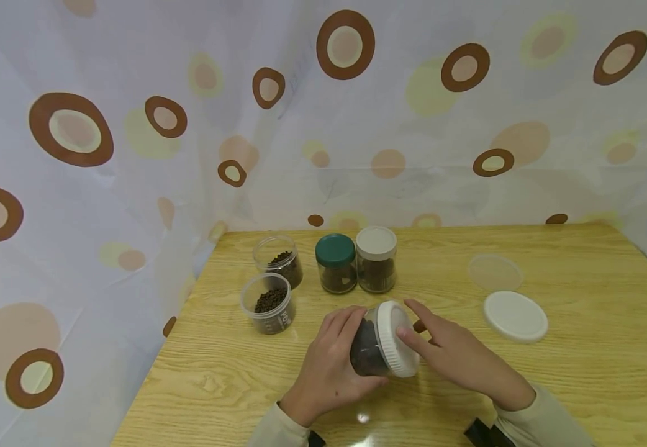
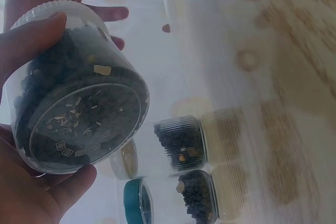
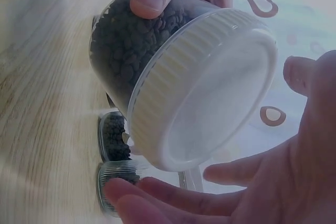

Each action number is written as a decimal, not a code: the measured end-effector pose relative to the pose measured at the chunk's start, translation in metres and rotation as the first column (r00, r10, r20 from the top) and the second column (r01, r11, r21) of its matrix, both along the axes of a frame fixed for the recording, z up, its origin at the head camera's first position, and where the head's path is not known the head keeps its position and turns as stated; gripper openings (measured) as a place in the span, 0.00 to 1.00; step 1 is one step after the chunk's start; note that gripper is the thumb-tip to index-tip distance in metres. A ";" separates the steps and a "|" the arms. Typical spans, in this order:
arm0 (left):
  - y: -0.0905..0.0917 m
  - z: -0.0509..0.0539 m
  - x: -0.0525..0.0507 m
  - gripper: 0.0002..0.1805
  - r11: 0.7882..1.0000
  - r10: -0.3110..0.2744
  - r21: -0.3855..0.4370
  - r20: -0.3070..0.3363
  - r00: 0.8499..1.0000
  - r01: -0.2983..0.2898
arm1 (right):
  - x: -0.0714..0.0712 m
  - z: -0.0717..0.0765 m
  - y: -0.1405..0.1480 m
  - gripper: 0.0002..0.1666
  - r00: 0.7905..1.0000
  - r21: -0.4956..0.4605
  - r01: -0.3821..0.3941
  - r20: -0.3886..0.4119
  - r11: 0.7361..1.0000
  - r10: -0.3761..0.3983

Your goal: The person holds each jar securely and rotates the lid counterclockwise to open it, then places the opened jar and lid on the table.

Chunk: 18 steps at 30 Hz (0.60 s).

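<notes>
Jar (image 1: 366, 354) of clear, probably stiff plastic is lying tilted in the left hand (image 1: 329, 366), over the table (image 1: 206, 379), its white lid (image 1: 395, 340) facing the right hand (image 1: 460, 357). The left fingers are wrapping its wall; the right hand is gripping nothing, its fingers standing spread beside the lid. Dark pellets (image 3: 123, 56) are sitting loose inside, so the jar is probably weighing little and shifting its balance when tipping. Its smooth wall may be slipping under a slack hold; curling a hand round the body and gripping the ribbed lid edge are looking safest. Similar pellets (image 1: 271, 300) are lying in a lidless tub (image 1: 267, 325), a lidless jar (image 1: 264, 251) behind it, a green-lidded jar (image 1: 337, 267) and a white-capped jar (image 1: 376, 261); a white disc (image 1: 516, 316) and a translucent disc (image 1: 495, 272) are resting at the right
</notes>
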<state>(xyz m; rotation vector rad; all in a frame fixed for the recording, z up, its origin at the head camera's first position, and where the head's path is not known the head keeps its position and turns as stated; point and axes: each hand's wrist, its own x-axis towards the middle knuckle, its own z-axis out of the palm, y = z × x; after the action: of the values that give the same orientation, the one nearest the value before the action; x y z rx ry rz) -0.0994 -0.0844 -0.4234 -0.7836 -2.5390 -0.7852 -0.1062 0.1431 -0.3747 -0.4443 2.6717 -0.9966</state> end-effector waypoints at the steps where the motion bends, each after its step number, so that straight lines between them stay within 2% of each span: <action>1: 0.000 0.000 0.000 0.57 1.000 0.000 -0.002 -0.003 1.000 0.000 | 0.000 0.000 0.000 0.44 1.000 0.001 0.003 0.020 1.000 -0.003; 6: 0.000 -0.001 0.001 0.56 1.000 -0.007 -0.004 -0.021 1.000 0.007 | -0.001 0.000 -0.001 0.42 0.988 -0.070 0.036 0.154 0.997 -0.025; 10: 0.001 -0.002 0.001 0.55 1.000 -0.016 -0.008 -0.043 0.999 0.016 | -0.001 0.000 -0.004 0.44 0.981 -0.086 0.054 0.193 0.995 -0.037; 14: 0.002 -0.004 0.002 0.54 0.999 -0.032 -0.010 -0.058 0.998 0.031 | -0.003 0.000 -0.008 0.47 0.980 -0.060 0.066 0.191 0.996 -0.053; 16: 0.002 -0.005 0.002 0.54 0.999 -0.038 -0.009 -0.057 0.998 0.037 | -0.003 -0.001 -0.007 0.51 0.986 -0.054 0.046 0.160 0.997 -0.037; 18: 0.001 -0.005 0.002 0.54 0.999 -0.038 -0.010 -0.047 0.998 0.037 | -0.003 -0.001 -0.006 0.54 0.996 -0.058 -0.001 0.094 0.998 0.006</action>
<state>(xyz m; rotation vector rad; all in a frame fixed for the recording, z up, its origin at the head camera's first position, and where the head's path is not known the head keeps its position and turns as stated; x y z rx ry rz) -0.0974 -0.0831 -0.4286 -0.8451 -2.4944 -0.7576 -0.1088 0.1373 -0.3758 -0.4031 2.5633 -1.0689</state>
